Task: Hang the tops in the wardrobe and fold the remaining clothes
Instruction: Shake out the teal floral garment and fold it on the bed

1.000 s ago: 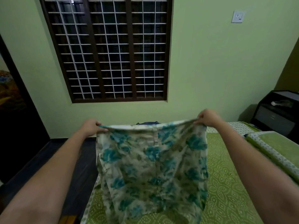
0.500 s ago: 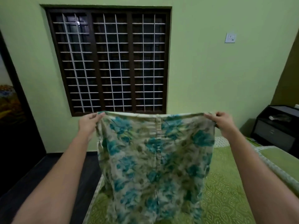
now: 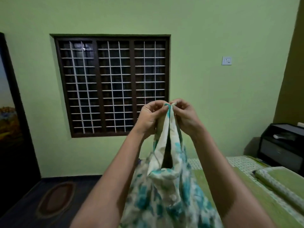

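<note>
Left hand (image 3: 152,116), right hand (image 3: 184,115) pinch soft floral cloth (image 3: 166,191) doubled, before barred window (image 3: 111,84); hem cut off below.

I can't read any words, numbers or signs here. The cloth (image 3: 166,191) I hold has only blue-green flowers on it, no label that I can see. The little white switch plate (image 3: 226,60) on the wall has no letters I can make out. The black cabinet (image 3: 279,150) in the corner shows no name or brand. The picture (image 3: 8,119) at the far left is just colours, too blurry to tell more.
</note>
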The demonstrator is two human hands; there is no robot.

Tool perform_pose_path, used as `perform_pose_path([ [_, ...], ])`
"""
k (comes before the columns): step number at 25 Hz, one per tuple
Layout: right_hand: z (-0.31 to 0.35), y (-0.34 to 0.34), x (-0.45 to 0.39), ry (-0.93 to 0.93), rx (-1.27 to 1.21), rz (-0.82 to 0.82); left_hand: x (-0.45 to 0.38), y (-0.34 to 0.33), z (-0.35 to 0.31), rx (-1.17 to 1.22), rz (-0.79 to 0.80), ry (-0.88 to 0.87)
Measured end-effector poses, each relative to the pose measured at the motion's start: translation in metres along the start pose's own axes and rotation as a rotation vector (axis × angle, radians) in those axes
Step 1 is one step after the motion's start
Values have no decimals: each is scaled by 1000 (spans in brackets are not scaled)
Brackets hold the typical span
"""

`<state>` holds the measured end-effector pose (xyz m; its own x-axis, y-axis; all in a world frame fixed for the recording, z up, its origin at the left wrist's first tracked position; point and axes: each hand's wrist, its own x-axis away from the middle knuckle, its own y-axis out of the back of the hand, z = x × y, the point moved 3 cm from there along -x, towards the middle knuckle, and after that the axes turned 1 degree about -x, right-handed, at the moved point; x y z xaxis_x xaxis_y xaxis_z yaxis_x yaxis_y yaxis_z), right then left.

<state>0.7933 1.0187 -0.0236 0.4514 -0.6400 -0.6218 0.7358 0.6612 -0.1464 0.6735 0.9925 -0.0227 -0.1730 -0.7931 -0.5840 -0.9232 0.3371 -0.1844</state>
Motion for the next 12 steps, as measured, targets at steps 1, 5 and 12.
perform_pose_path([
  [1,-4,14,1,26,8,-52,3,2,2,15,21,9],
  [5,-14,17,6,-16,3,-27,8,8,10,-145,68,169],
  [12,-8,2,40,585,1672,230,-3,49,21,-506,-232,30],
])
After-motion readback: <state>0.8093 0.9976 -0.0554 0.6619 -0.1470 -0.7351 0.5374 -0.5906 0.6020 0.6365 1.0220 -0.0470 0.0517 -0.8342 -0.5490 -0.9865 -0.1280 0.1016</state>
